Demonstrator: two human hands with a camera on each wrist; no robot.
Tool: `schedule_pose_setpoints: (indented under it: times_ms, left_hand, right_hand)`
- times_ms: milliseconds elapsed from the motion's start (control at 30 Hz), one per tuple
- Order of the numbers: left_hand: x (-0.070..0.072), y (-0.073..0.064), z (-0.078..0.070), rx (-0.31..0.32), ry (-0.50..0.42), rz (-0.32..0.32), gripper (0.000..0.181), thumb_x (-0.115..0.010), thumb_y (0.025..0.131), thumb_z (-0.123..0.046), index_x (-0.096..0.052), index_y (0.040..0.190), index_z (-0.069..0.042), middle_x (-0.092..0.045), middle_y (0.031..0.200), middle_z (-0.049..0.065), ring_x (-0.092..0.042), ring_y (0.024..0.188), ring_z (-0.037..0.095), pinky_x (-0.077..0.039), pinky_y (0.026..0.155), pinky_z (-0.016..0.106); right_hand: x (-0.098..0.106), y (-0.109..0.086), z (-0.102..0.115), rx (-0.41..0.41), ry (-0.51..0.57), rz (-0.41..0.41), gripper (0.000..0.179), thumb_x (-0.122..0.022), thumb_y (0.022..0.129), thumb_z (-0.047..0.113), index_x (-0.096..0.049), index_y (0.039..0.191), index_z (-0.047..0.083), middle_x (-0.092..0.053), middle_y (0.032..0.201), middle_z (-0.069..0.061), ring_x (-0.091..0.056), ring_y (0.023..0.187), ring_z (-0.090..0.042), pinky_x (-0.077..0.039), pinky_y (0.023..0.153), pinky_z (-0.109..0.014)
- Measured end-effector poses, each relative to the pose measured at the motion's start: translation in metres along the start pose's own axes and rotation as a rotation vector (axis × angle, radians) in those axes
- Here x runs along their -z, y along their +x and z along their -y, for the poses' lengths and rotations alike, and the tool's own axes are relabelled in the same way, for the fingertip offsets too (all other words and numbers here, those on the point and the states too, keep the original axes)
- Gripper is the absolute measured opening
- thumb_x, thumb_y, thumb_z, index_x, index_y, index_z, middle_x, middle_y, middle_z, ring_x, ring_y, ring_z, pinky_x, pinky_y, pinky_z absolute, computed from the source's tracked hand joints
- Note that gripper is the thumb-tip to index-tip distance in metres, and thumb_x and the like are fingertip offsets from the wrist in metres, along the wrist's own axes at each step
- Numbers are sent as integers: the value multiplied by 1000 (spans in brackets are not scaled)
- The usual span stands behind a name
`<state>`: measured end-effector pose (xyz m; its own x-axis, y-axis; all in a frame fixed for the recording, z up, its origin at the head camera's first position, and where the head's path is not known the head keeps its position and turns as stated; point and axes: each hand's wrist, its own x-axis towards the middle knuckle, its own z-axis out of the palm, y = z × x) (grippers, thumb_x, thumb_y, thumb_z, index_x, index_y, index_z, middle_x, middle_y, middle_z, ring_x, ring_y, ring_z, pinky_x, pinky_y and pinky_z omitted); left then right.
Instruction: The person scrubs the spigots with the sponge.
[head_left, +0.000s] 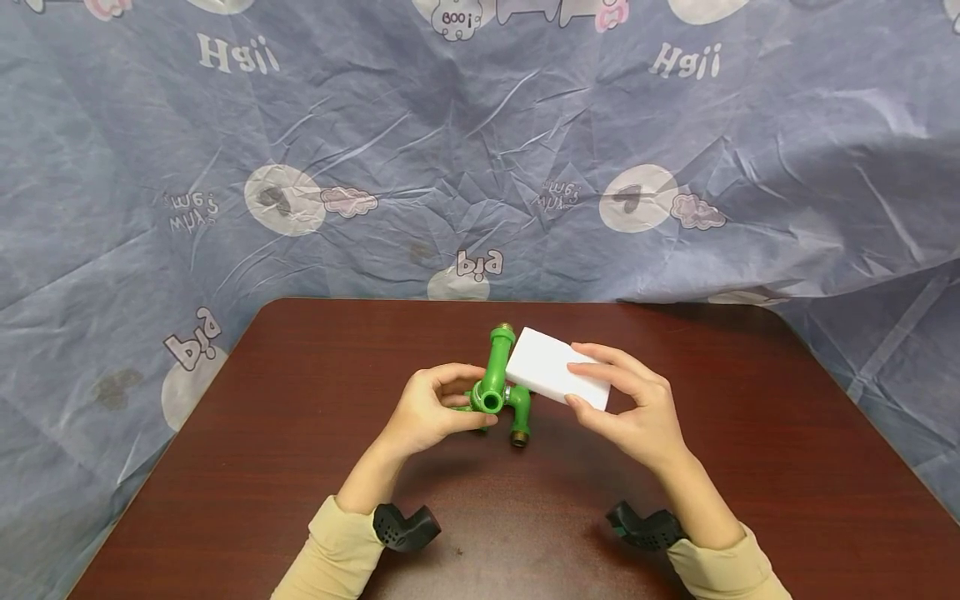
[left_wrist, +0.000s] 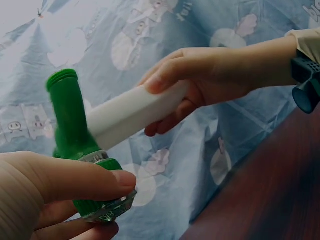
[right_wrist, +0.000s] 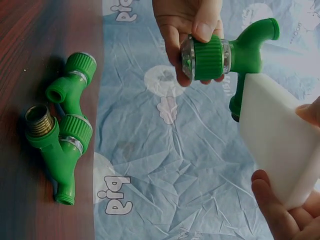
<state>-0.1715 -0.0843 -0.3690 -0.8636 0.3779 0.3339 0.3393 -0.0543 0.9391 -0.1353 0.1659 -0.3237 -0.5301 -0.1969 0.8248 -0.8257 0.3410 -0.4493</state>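
Observation:
My left hand (head_left: 427, 408) grips a green plastic tap (head_left: 497, 360) by its ribbed knob (right_wrist: 209, 57), with the thumb on one side and fingers on the other. The tap is held above the table, and its spout points up and away in the head view. A white sponge block (head_left: 551, 367) is pinched between the thumb and fingers of my right hand (head_left: 637, 408). One end of the sponge lies against the tap's body, as the right wrist view (right_wrist: 280, 135) shows.
Two more green taps, one nearer (right_wrist: 62, 160) with a brass threaded end and one farther (right_wrist: 74, 92), lie on the dark red-brown table (head_left: 337, 350) beneath the held one. A wrinkled blue-grey printed cloth (head_left: 420, 167) hangs behind the table.

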Motion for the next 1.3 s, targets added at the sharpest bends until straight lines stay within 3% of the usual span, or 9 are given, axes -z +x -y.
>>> schedule_pose_setpoints:
  times_ms: [267, 467, 567, 667, 833, 900, 1067, 1167, 1300]
  left_hand:
    - [-4, 1, 3, -32, 1, -23, 47, -80, 61, 12, -65, 105, 5, -65, 99, 13, -67, 83, 19, -55, 78, 38]
    - [-12, 1, 3, -38, 46, -11, 43, -82, 60, 11, -68, 100, 3, -63, 96, 11, -63, 86, 16, -54, 79, 32]
    - [-16, -1, -1, -43, 77, 8, 41, -81, 60, 14, -68, 99, 6, -61, 94, 13, -61, 87, 13, -54, 79, 34]
    - [-20, -4, -13, -47, 106, 32, 40, -79, 61, 16, -67, 99, 10, -62, 96, 16, -62, 87, 14, -54, 78, 35]
    - [-21, -3, -4, -76, 93, 62, 42, -81, 61, 12, -67, 101, 7, -65, 100, 16, -64, 87, 14, -55, 76, 32]
    - [-21, -2, 3, -85, 71, 72, 44, -82, 61, 10, -68, 102, 6, -65, 102, 15, -64, 87, 12, -55, 75, 32]
    - [-21, -2, 3, -90, 41, 79, 44, -82, 61, 9, -68, 103, 4, -64, 104, 14, -65, 87, 13, -55, 75, 33]
    - [-21, -2, 2, -87, 28, 59, 44, -82, 61, 11, -68, 102, 5, -64, 103, 14, -65, 86, 13, -55, 76, 34]
    - [-19, -1, 2, -86, 17, 22, 45, -82, 60, 11, -68, 103, 6, -63, 102, 16, -66, 85, 14, -55, 76, 34]
  right_hand:
    - [-2, 1, 4, 5, 34, -8, 31, -74, 59, -11, -69, 89, -6, -62, 102, -29, -61, 98, -24, -46, 80, -17]
    - [-13, -1, 9, 75, 84, 102, 32, -77, 79, 23, -69, 96, -3, -60, 107, -29, -60, 100, -29, -46, 83, -18]
    - [-17, -2, 10, 118, 75, 124, 33, -73, 82, 28, -69, 97, -1, -60, 108, -28, -60, 98, -30, -46, 83, -17]
    - [-18, -2, 10, 140, 30, 101, 32, -69, 85, 29, -69, 96, -1, -60, 108, -27, -61, 96, -31, -46, 83, -16]
    - [-16, -9, -12, 143, -69, 30, 34, -67, 85, 34, -71, 96, 2, -61, 110, -24, -60, 98, -32, -45, 87, -17]
    - [-14, -13, -24, 129, -103, -1, 32, -70, 83, 32, -72, 97, 3, -62, 113, -21, -60, 99, -31, -45, 88, -17]
    - [-6, -15, -35, 57, -163, -58, 31, -78, 69, 12, -72, 98, 4, -62, 115, -17, -60, 100, -29, -44, 86, -15]
    - [-3, -13, -33, 31, -184, -70, 35, -78, 62, 2, -73, 97, 3, -63, 113, -17, -61, 99, -28, -44, 83, -13]
    - [-2, -6, -18, 45, -156, -33, 34, -76, 60, -2, -72, 93, 0, -63, 108, -21, -60, 95, -31, -44, 83, -13]
